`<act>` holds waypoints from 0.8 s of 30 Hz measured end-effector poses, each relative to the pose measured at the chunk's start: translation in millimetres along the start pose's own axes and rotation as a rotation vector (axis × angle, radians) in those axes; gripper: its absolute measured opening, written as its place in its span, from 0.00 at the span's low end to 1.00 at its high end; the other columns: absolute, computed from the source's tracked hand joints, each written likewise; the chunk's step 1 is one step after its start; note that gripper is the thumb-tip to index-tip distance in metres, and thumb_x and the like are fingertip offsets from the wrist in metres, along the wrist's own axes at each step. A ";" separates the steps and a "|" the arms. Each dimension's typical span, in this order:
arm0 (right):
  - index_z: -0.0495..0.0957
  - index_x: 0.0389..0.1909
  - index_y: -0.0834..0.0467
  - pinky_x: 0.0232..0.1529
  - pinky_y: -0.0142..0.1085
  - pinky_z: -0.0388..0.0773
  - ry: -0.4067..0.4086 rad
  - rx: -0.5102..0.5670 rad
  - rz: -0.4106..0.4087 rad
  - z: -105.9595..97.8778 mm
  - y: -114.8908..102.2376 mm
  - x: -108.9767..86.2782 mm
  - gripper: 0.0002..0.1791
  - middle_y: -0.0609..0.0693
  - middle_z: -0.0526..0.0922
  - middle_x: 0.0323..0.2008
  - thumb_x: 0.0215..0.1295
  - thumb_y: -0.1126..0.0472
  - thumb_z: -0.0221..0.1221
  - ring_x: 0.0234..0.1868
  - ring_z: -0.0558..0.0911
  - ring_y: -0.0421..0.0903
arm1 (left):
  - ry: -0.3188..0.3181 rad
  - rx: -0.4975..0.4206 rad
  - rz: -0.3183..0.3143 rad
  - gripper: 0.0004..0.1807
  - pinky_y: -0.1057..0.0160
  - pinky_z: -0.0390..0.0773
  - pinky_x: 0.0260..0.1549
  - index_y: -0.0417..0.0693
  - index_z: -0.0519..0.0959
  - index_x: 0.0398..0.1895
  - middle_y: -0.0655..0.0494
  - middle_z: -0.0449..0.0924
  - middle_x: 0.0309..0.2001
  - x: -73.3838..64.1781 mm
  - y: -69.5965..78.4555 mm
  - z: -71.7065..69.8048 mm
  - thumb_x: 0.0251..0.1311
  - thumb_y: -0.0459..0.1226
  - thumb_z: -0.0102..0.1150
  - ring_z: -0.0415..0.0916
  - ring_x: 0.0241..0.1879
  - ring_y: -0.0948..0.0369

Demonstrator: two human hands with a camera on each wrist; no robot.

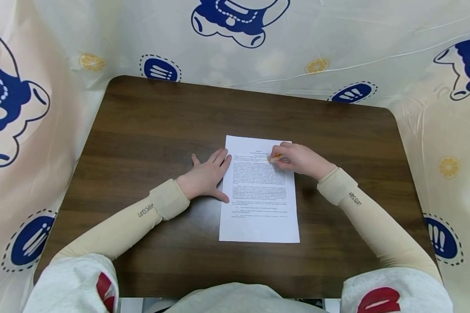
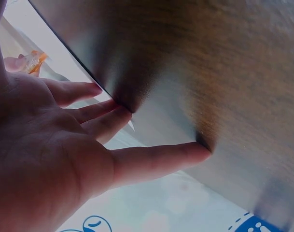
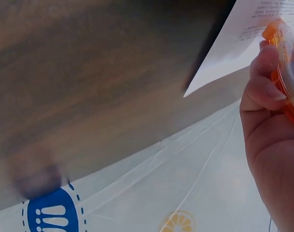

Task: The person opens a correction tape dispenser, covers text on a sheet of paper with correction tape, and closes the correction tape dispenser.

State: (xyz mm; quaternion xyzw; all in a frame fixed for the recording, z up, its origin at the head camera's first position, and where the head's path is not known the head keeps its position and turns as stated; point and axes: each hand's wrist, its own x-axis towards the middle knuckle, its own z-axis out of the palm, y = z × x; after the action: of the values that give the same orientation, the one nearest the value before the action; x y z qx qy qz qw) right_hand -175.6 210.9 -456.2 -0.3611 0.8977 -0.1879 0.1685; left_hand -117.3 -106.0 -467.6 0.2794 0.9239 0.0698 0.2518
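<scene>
A printed sheet of paper [image 1: 258, 228] lies on the brown table, its text running in lines from top to lower part. My left hand [image 1: 207, 174] has its fingers spread, with several fingertips and the thumb at the sheet's left edge. My right hand [image 1: 299, 160] pinches an orange and clear correction tape [image 3: 287, 67] over the upper right of the printed text. In the head view the fingers cover most of the correction tape. The left wrist view shows its orange end [image 2: 36, 60] beyond my left palm, and its tip points toward the page.
The wooden table [image 1: 160, 117] has rounded far corners and reaches well past the sheet on every side. A pale curtain [image 1: 258, 65] with blue cartoon prints and orange slices hangs around its far and side edges.
</scene>
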 end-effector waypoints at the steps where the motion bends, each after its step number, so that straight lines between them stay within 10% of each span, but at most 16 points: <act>1: 0.82 0.50 0.51 0.39 0.40 0.77 0.007 -0.007 0.002 1.0 -1.2 -0.8 0.09 0.49 0.82 0.43 0.72 0.60 0.66 0.37 0.78 0.47 | -0.002 0.000 0.000 0.74 0.12 0.48 0.56 0.38 0.45 0.84 0.40 0.36 0.85 -0.1 -0.1 0.0 0.47 0.68 0.75 0.34 0.83 0.44; 24: 0.80 0.57 0.53 0.46 0.41 0.82 0.102 -0.028 0.044 -3.1 -9.3 -2.7 0.17 0.51 0.83 0.50 0.71 0.58 0.67 0.41 0.80 0.48 | -0.007 -0.006 -0.008 0.74 0.12 0.47 0.57 0.38 0.44 0.84 0.40 0.36 0.85 -0.9 1.8 -1.7 0.47 0.68 0.75 0.33 0.84 0.44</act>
State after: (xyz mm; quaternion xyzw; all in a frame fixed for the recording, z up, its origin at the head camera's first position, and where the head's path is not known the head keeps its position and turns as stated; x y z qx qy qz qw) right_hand -169.7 207.2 -448.8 -0.3335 0.9154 -0.1899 0.1216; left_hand -116.7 -105.1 -465.3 0.2752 0.9240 0.0706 0.2560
